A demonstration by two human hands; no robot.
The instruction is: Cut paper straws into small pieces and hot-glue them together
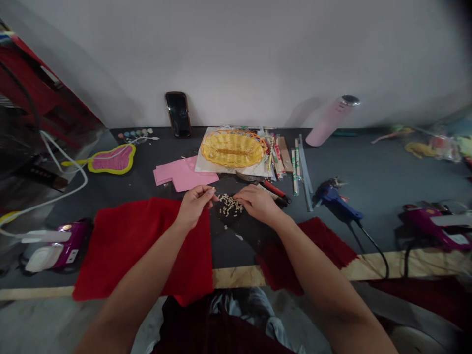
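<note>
Several small pale pieces (229, 205) lie scattered on the dark tabletop between my hands. To their left, my left hand (196, 204) is raised a little with thumb and fingers pinched together; a tiny pale bit shows at the fingertips. My right hand (260, 201) reaches in from the other side, its fingers bent together at the right edge of the pieces, and what they hold, if anything, is hidden. Pink sheets (184, 173) lie just beyond my left hand. Pliers with red handles (275, 189) rest behind my right hand.
A yellow woven basket (233, 150) sits at the back centre. Red cloth (143, 246) covers the left front. A blue glue gun (339, 202) with a cable lies right, near a pink bottle (332, 120). A phone (178, 114) leans on the wall.
</note>
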